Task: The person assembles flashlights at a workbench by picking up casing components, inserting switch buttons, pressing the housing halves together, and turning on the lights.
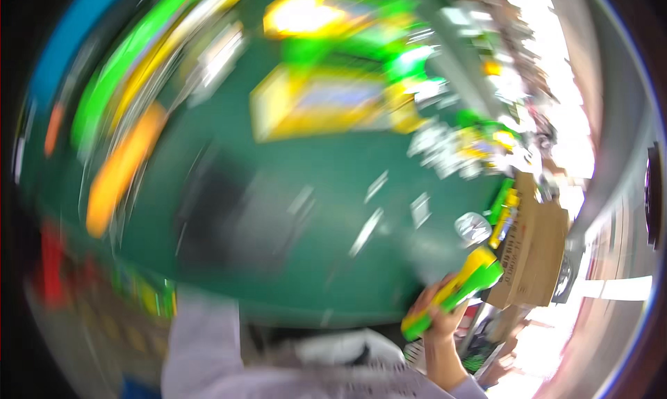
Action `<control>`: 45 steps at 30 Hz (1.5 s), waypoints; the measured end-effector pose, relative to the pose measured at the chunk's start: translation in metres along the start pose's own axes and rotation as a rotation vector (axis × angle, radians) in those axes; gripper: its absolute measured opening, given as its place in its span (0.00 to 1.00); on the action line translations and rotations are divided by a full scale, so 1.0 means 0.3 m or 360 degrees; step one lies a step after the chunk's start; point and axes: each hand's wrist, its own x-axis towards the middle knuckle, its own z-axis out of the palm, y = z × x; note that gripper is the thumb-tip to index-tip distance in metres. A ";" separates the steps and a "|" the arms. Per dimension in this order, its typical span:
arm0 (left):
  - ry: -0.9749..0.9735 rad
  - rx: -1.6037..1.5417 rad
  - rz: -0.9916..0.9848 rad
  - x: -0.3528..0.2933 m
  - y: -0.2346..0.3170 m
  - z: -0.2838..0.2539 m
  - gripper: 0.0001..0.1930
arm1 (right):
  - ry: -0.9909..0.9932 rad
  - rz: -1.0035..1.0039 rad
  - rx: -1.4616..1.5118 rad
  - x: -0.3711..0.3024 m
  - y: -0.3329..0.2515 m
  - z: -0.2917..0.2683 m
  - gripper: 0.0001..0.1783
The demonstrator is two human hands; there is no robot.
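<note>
Right hand [446, 321]: curled around one yellow-and-green box [474, 277], held tilted near the green table [361, 281] edge. Left hand: state cannot be told; pale sleeve [201, 340] alone shows.
</note>
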 end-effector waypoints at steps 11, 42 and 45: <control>0.0224 0.2120 0.0803 0.433 1.227 -0.619 0.21 | 0.0158 0.0485 -0.0185 0.114 -0.085 0.115 0.20; 0.0262 0.3009 0.0537 0.887 1.117 -0.163 0.18 | 0.0057 0.0396 -0.0232 0.134 -0.053 0.099 0.28; 0.0255 0.3091 0.0457 0.926 1.083 -0.129 0.17 | 0.0089 0.0497 -0.0189 0.135 -0.061 0.109 0.33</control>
